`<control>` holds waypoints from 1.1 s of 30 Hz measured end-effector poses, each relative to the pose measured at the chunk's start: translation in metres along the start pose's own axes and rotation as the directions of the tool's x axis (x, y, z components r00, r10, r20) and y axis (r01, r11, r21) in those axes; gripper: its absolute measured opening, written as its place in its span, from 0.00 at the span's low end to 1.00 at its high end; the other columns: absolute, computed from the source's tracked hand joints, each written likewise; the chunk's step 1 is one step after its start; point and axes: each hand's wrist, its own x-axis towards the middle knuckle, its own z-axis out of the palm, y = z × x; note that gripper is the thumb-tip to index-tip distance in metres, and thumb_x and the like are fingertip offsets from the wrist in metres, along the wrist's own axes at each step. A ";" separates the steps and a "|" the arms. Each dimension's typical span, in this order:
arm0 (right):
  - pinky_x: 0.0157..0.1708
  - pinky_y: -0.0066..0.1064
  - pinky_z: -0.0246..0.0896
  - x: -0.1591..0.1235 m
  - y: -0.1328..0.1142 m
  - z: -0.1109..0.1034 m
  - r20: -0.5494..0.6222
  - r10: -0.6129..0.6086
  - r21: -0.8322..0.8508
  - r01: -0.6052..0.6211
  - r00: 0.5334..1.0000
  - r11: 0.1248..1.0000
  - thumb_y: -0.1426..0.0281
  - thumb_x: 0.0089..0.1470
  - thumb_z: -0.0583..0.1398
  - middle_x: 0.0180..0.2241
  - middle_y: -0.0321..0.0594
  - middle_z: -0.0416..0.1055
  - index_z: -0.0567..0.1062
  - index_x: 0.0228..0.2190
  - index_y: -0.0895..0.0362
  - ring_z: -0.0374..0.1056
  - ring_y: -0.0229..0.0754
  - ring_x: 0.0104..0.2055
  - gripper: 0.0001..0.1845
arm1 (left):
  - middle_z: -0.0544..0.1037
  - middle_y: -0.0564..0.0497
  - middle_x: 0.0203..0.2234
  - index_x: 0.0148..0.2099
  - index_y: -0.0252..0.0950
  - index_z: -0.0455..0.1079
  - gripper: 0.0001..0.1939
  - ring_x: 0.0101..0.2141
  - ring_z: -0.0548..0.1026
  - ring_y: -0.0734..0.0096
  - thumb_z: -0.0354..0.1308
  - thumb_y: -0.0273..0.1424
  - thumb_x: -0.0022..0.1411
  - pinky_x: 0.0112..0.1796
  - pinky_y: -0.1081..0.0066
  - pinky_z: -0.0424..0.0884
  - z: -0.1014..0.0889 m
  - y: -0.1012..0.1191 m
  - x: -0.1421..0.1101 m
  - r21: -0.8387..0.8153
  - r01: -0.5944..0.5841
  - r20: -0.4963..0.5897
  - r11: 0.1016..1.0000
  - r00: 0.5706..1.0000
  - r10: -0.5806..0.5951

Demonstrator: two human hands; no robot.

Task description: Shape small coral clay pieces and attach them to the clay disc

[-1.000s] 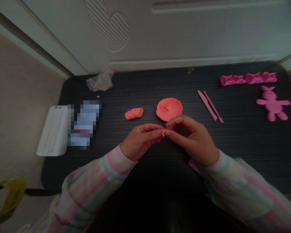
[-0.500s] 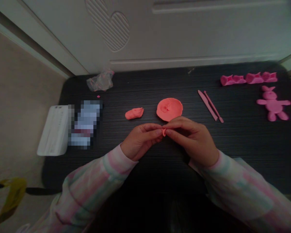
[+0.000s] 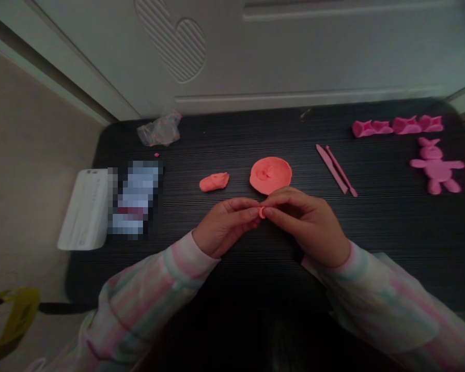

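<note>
My left hand (image 3: 225, 225) and my right hand (image 3: 308, 222) meet at the fingertips over the middle of the dark table (image 3: 391, 222). Both pinch a small bit of coral clay (image 3: 262, 212) between thumb and fingers. Just beyond the fingertips lies a flat round clay disc (image 3: 270, 174) with small pieces pressed onto it. To its left rests a loose lump of the same clay (image 3: 214, 181).
Two pink modelling tools (image 3: 335, 169) lie right of the disc. At the far right sit a pink clay figure (image 3: 436, 166) and pink moulds (image 3: 397, 125). A crumpled plastic wrapper (image 3: 159, 130) lies far left; a white case (image 3: 86, 209) overhangs the left edge.
The fingertips have shifted slightly on the small clay bit, which looks more rounded now. Nothing else has moved.
</note>
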 end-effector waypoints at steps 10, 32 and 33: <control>0.30 0.30 0.59 0.009 0.010 -0.019 -0.278 -0.073 -0.186 0.021 0.958 0.982 0.68 0.46 0.58 0.28 0.35 0.69 0.71 0.30 0.55 0.65 0.37 0.30 0.05 | 0.73 0.50 0.22 0.30 0.30 0.70 0.07 0.24 0.68 0.78 0.57 0.29 0.48 0.25 0.77 0.61 -0.003 0.009 -0.002 0.064 -0.174 -0.011 0.983 0.985 0.175; 0.49 0.46 0.49 0.040 0.034 -0.016 -0.181 -0.315 -0.591 0.153 0.932 0.792 0.69 0.44 0.59 0.42 0.43 0.65 0.73 0.24 0.55 0.56 0.48 0.49 0.03 | 0.71 0.52 0.20 0.28 0.30 0.69 0.08 0.21 0.66 0.78 0.55 0.32 0.48 0.23 0.74 0.58 -0.012 0.010 -0.001 0.298 -0.406 -0.012 0.864 0.903 0.429; 0.49 0.47 0.48 0.040 0.035 -0.015 -0.178 -0.309 -0.597 0.147 0.934 0.788 0.70 0.44 0.59 0.42 0.43 0.65 0.73 0.23 0.55 0.56 0.48 0.49 0.03 | 0.71 0.52 0.20 0.28 0.30 0.68 0.08 0.21 0.66 0.78 0.55 0.32 0.48 0.23 0.74 0.58 -0.012 0.010 -0.001 0.292 -0.411 -0.016 0.864 0.901 0.434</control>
